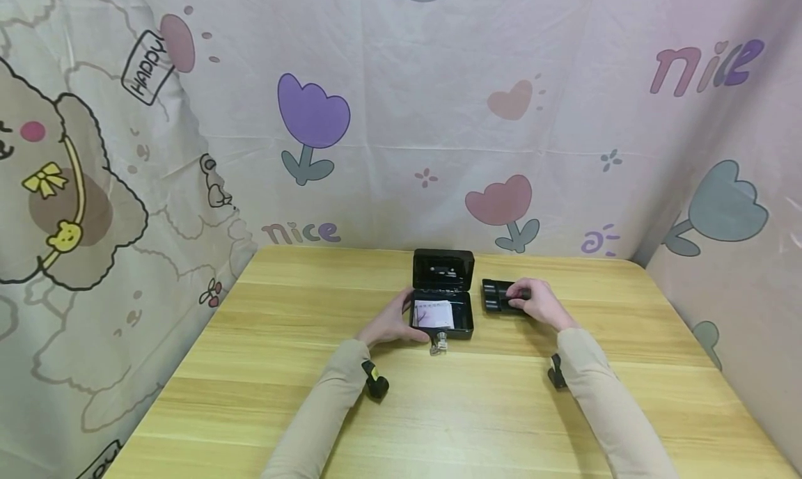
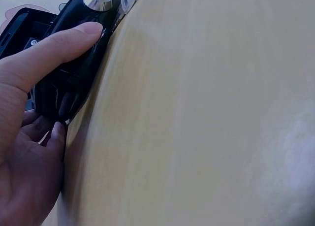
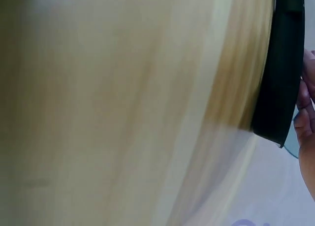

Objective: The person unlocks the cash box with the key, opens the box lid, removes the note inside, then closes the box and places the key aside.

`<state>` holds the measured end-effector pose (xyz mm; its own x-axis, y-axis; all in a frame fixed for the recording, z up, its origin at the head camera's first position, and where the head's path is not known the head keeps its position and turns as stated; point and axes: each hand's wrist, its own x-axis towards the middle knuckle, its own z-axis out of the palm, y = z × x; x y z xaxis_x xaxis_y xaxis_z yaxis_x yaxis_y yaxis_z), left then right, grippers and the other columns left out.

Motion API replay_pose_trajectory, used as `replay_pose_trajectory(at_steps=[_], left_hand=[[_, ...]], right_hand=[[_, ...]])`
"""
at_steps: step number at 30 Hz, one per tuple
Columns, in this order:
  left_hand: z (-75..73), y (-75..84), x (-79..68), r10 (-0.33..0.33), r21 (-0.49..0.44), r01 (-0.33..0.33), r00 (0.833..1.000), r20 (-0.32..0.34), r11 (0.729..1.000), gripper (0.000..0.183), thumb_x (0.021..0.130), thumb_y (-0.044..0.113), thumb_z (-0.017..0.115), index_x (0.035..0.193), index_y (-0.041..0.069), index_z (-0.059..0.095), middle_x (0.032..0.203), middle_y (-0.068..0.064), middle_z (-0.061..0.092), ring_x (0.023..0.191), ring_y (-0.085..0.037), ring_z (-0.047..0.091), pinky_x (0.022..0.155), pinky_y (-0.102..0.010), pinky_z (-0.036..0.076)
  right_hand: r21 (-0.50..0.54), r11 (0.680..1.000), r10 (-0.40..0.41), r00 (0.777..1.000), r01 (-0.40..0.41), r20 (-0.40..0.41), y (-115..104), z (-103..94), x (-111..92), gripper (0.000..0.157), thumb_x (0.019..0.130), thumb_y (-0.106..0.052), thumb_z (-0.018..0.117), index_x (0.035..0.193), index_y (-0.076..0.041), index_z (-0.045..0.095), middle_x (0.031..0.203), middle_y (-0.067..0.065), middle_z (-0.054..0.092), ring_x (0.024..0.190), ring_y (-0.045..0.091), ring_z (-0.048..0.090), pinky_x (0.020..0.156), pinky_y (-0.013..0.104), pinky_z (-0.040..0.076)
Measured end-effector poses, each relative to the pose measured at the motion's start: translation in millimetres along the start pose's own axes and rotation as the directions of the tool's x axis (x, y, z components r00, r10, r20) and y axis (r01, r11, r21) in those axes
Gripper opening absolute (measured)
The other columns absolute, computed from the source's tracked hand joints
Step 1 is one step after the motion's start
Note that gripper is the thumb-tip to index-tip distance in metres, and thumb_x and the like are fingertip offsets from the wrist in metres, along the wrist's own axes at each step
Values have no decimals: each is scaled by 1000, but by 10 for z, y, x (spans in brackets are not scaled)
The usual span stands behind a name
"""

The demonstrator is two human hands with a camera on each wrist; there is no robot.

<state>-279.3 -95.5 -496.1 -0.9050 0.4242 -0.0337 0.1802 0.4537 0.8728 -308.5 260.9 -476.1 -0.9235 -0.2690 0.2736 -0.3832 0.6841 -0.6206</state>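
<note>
In the head view a small black cash box (image 1: 464, 319) stands on the table with its lid (image 1: 443, 270) raised. Some paper slips (image 1: 434, 314) lie inside it. Keys (image 1: 439, 342) hang at the lock on its front. My left hand (image 1: 393, 322) grips the box's near left corner, the thumb along the front wall and the fingers round the side. To the right of the box is a black compartment tray (image 1: 491, 298). Over the tray my right hand (image 1: 539, 301) pinches a dark part of it with thumb and fingers; the exact part is hard to see.
The wooden table (image 1: 451, 409) runs to a printed cloth (image 1: 388, 186) behind it and at both sides. A black wrist camera (image 1: 376, 381) sits below the left hand, another (image 1: 556, 372) below the right.
</note>
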Motion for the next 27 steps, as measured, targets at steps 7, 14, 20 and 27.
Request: replay_pose_trajectory(at_steps=[7, 14, 20, 27], left_hand=[[4, 8, -1, 15, -3, -15, 1000, -3, 1000, 122, 68, 17, 93, 159, -2, 14, 167, -24, 18, 153, -39, 28, 127, -47, 27], [8, 10, -8, 10, 10, -10, 1000, -1, 1000, 122, 68, 17, 93, 159, -2, 14, 167, -24, 17, 153, -40, 28, 127, -48, 27], [11, -4, 6, 30, -1, -30, 1000, -6, 1000, 121, 69, 15, 93, 159, -4, 15, 166, -25, 19, 152, -40, 28, 127, -47, 27], [11, 7, -5, 17, 12, -17, 1000, -12, 1000, 119, 69, 16, 93, 159, -3, 16, 167, -25, 18, 152, -40, 28, 127, -47, 27]], right_hand=[[29, 1000, -3, 1000, 4, -26, -117, 22, -42, 16, 84, 0, 77, 100, 2, 74, 95, 17, 75, 85, 18, 69, 75, 17, 55], [81, 997, 17, 1000, -16, -22, -241, 62, -102, 19, 85, -1, 76, 104, 3, 73, 100, 18, 74, 90, 24, 70, 80, 23, 57], [120, 993, 17, 1000, -15, -13, -363, 115, -130, 18, 86, -2, 75, 104, 3, 73, 101, 18, 74, 91, 26, 71, 81, 24, 58], [146, 988, -47, 998, 42, 34, -511, 203, -136, 20, 87, -2, 74, 106, 5, 72, 102, 19, 76, 94, 30, 72, 88, 41, 61]])
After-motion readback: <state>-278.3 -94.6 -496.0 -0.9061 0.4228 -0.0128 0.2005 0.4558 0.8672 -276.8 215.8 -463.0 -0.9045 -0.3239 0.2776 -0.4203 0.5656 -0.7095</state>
